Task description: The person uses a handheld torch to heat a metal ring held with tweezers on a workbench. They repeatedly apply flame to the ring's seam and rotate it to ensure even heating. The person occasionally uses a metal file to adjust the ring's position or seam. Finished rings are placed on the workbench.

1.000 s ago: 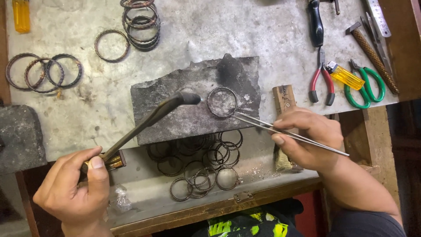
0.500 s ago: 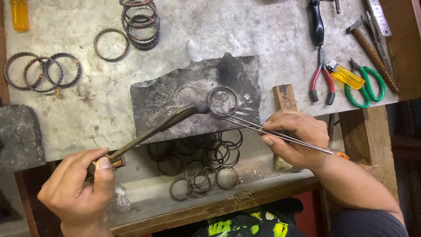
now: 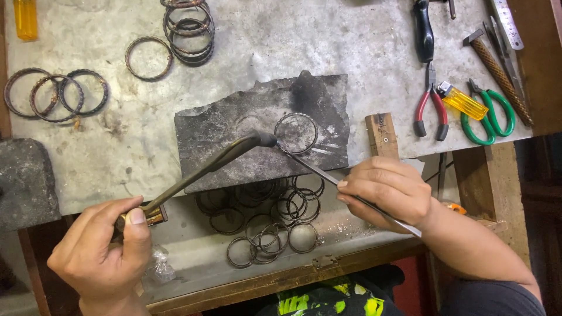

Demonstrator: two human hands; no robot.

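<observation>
A torch (image 3: 205,169) was gripped at its brass base by the left hand (image 3: 102,254), the fingers closed round it and the thumb laid along the top. Its curved nozzle was pointed up and to the right, with the tip just beside the lower left edge of a ring (image 3: 296,133). The ring was laid flat on a charred block (image 3: 234,134), near the block's right end. Long tweezers (image 3: 351,196) were held in the right hand (image 3: 389,193), the fingers closed over the shaft; their tips were brought to the ring's lower left edge, close to the nozzle. Whether the ring was actually pinched by the tips could not be told.

The block was set on a grey bench (image 3: 351,47). Below the block, in a shallow tray (image 3: 193,257), a heap of dark rings (image 3: 263,216) was spread, many overlapping. A small wooden peg (image 3: 381,136) was stood just right of the block.

At the bench's upper left, three linked bangles (image 3: 55,95) were laid, with a single bangle (image 3: 148,57) to their right and a stack of bangles (image 3: 188,29) beyond it. An orange lighter (image 3: 26,17) was placed in the far left corner. On the right side were set red pliers (image 3: 430,105), a yellow lighter (image 3: 462,100), green scissors (image 3: 489,117), a hammer (image 3: 497,70) and a black-handled tool (image 3: 422,29).
</observation>
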